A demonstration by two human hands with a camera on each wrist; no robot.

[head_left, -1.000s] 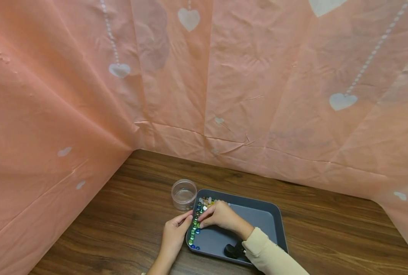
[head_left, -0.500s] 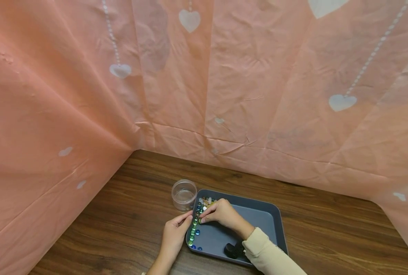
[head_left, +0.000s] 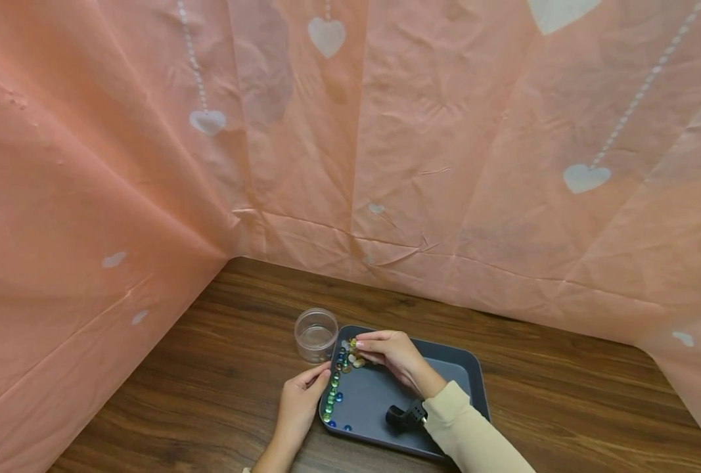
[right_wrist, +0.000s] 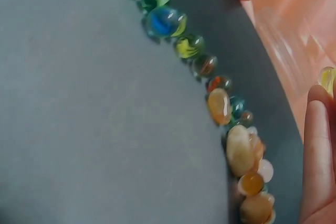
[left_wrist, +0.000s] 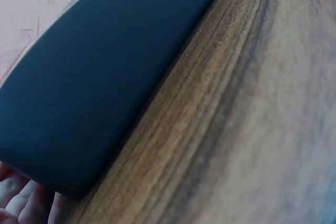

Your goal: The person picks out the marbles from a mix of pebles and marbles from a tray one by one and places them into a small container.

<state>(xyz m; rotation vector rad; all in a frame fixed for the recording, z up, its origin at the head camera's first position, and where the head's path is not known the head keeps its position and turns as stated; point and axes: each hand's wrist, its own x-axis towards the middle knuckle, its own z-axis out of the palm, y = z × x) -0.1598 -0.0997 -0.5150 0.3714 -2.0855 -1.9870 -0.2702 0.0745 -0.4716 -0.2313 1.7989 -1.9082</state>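
My right hand is over the far left part of a dark grey tray. It pinches a clear yellow marble, which shows at the fingertips in the right wrist view. My left hand holds the tray's left rim; in the left wrist view its fingers lie by the tray's outer wall. Green marbles line up along the tray's left side. Polished stones in tan and white lie beyond them, near the far left corner. A blue marble sits beside the row.
A clear round plastic jar stands just outside the tray's far left corner. A blue marble lies near the tray's front edge. The wooden table is bordered behind and on the left by a pink heart-print cloth.
My right hand has lifted away from the row of marbles and moved toward the tray's far edge, carrying the yellow marble. The front blue marble has rolled slightly right. My left hand stays put.
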